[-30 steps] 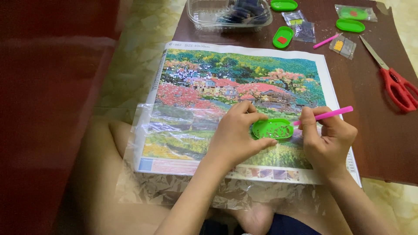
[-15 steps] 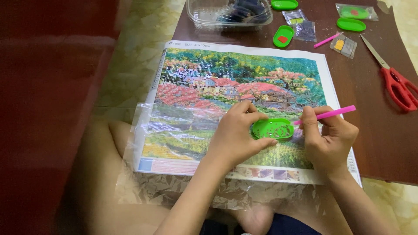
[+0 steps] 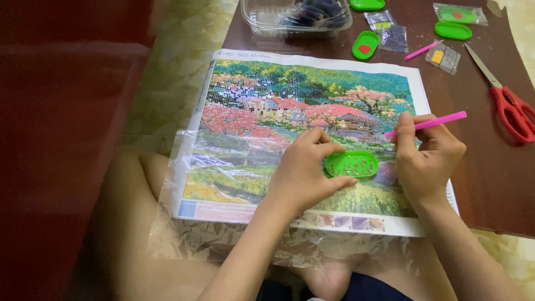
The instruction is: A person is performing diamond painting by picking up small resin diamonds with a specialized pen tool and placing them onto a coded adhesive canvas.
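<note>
A colourful landscape bead canvas (image 3: 278, 100) lies on a dark brown table, its lower part under crinkled clear film (image 3: 223, 159). My left hand (image 3: 304, 170) grips the left edge of a small green oval tray (image 3: 352, 164) holding several tiny beads, resting on the canvas. My right hand (image 3: 426, 156) holds a pink applicator pen (image 3: 432, 123), with its tip on the canvas just above and to the right of the tray.
A clear plastic box (image 3: 295, 17) stands at the back. Near it lie other green trays (image 3: 365, 44), small bead bags (image 3: 393, 38), a second pink pen (image 3: 419, 51) and red-handled scissors (image 3: 510, 106) at the right. My bare legs are under the canvas's near edge.
My right hand has lifted the pen tip out of the green tray and moved it up and right onto the canvas. The left hand and tray have stayed put.
</note>
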